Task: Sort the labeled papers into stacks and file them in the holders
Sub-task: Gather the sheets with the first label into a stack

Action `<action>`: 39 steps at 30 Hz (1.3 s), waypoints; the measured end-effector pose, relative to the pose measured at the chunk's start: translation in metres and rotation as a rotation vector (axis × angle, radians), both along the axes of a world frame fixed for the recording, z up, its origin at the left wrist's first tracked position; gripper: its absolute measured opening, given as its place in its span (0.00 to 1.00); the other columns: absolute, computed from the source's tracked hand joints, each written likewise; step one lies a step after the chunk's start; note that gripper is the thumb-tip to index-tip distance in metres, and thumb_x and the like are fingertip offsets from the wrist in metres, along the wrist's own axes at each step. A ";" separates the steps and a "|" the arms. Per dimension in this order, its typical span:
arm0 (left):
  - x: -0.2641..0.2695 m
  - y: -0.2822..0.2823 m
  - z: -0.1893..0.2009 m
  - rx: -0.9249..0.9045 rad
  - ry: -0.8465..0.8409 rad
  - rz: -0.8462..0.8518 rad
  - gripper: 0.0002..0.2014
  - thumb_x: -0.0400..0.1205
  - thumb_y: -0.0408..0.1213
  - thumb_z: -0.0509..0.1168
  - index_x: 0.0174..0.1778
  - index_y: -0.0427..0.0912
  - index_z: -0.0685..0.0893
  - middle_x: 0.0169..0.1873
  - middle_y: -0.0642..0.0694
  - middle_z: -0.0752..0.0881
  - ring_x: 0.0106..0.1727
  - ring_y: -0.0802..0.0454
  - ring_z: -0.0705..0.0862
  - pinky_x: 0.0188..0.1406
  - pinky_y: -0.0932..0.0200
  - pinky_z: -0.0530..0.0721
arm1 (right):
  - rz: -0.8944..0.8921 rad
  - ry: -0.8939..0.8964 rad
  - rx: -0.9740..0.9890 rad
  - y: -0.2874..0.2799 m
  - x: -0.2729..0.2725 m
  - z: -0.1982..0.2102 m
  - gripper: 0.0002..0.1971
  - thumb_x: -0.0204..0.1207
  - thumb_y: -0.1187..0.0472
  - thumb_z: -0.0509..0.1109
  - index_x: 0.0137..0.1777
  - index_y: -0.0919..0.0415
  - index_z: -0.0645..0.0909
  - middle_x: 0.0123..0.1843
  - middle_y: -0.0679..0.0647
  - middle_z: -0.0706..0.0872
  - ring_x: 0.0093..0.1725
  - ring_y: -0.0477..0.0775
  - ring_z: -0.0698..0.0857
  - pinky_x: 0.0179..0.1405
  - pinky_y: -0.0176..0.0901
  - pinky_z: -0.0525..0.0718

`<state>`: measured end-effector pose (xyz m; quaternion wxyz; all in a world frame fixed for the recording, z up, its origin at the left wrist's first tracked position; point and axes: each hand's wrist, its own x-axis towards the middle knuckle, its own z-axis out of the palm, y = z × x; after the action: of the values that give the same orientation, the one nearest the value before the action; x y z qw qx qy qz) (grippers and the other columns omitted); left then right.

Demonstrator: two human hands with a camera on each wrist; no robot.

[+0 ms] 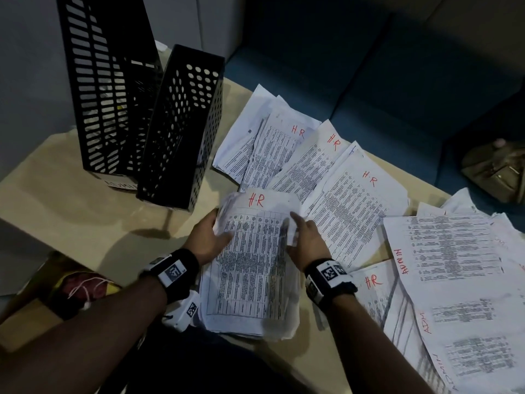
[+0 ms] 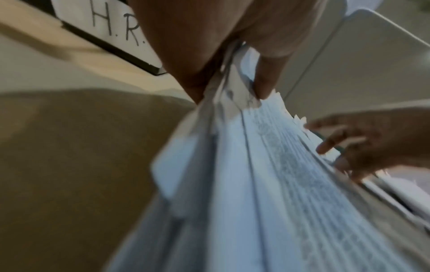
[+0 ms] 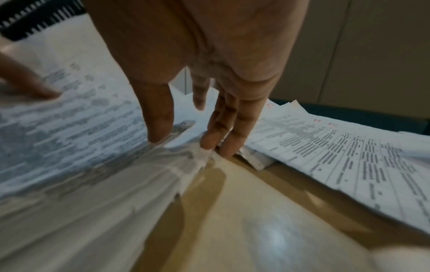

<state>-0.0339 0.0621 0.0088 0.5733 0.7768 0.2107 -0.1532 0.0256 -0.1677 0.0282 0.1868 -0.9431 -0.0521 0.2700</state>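
Note:
A thick stack of printed sheets marked "H.R" in red (image 1: 250,265) lies near the front of the tan table (image 1: 71,200), its far end lifted. My left hand (image 1: 208,237) grips the stack's left edge (image 2: 267,184), thumb on top and fingers beneath. My right hand (image 1: 301,237) pinches the right edge (image 3: 69,147), thumb pressing the top sheet. Two black holders stand at the back left: a slotted one (image 1: 108,81) with an ADMIN label at its base, and a round-holed one (image 1: 184,123) with an H.R. label (image 2: 116,24).
Loose H.R sheets (image 1: 312,155) fan out behind the stack. ADMIN sheets (image 1: 454,265) overlap at the right. A teal sofa (image 1: 369,66) runs behind the table, with an olive bag (image 1: 497,172) on it. A box with red contents (image 1: 82,288) sits off the table's lower left.

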 end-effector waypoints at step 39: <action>0.006 0.015 -0.016 -0.018 0.192 0.221 0.27 0.65 0.71 0.68 0.49 0.54 0.86 0.48 0.46 0.91 0.51 0.44 0.89 0.59 0.40 0.86 | -1.105 -0.166 0.150 -0.079 0.053 0.001 0.25 0.78 0.63 0.67 0.73 0.69 0.67 0.67 0.70 0.79 0.63 0.67 0.81 0.49 0.45 0.74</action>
<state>-0.0275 0.0774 -0.0077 0.5708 0.7254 0.3476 -0.1646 0.0782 -0.2471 0.0296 0.3625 -0.8323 0.4160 0.0526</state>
